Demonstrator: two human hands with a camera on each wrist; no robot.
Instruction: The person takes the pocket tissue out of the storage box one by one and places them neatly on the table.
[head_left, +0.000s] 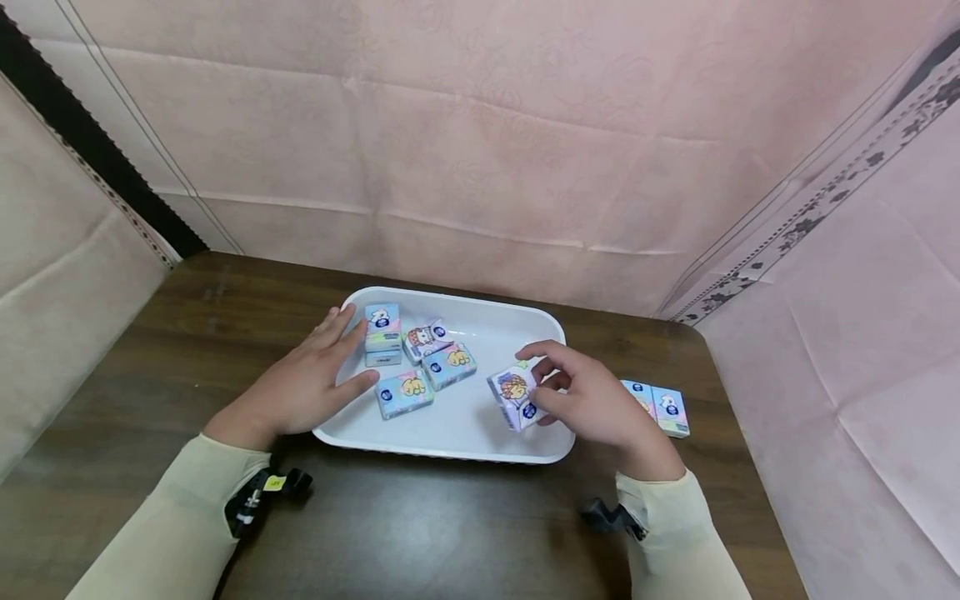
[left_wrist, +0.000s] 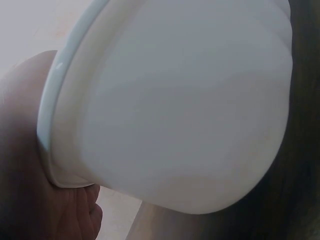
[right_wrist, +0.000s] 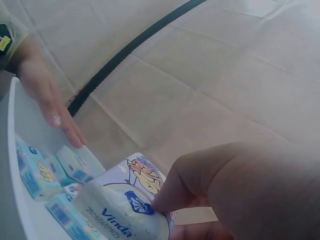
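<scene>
My right hand (head_left: 588,396) pinches a purple tissue pack (head_left: 513,396) between thumb and fingers, over the right part of the white tray (head_left: 480,433). In the right wrist view this pack (right_wrist: 132,200) shows a cartoon print and the word Vinda. My left hand (head_left: 303,379) lies across the tray's left rim with its fingers extended, the fingertips near a blue tissue pack (head_left: 383,325) at the left end. Close by in the tray are a purple-and-white pack (head_left: 426,338), a blue pack (head_left: 450,367) and another blue pack (head_left: 405,394).
Two more tissue packs (head_left: 667,408) lie side by side on the brown table (head_left: 420,517), right of the tray and partly behind my right wrist. A pink cloth screen (head_left: 480,167) stands behind the table, with further cloth at both sides.
</scene>
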